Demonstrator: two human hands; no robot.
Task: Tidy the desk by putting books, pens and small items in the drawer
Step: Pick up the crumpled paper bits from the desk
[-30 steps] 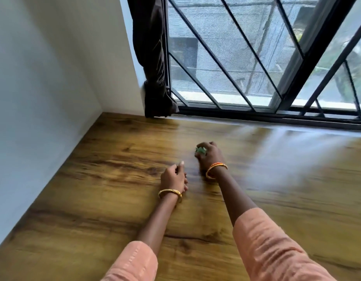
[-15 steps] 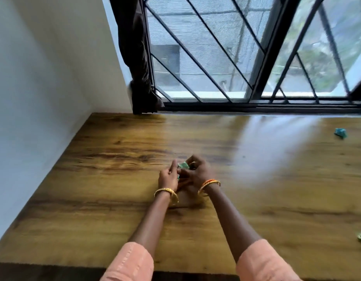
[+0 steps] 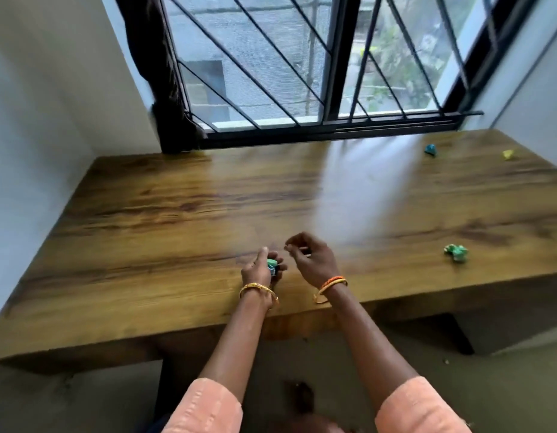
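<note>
At the bottom of the frame we see our two peach sleeves (image 3: 205, 407), forearms reaching up toward the lower middle. Our left hand (image 3: 262, 270), a gold bangle (image 3: 258, 289) at its wrist, curls its fingers around a small green crumpled item (image 3: 272, 263), pinching it just above the near edge of the wooden desk (image 3: 177, 214). Just right of it, our right hand (image 3: 311, 257), with an orange bangle (image 3: 331, 284), hovers over the desk with fingers loosely curled and thumb close to forefinger; we cannot tell if anything sits between them. Toward the right edge lies a green crumpled piece (image 3: 456, 252) on the desk. Farther up, in the upper right, a blue crumpled piece (image 3: 430, 149) and a small yellow piece (image 3: 507, 154) lie near each other. Beyond, a barred window (image 3: 302, 73) fills the top, a dark curtain (image 3: 158, 73) at its left.
</note>
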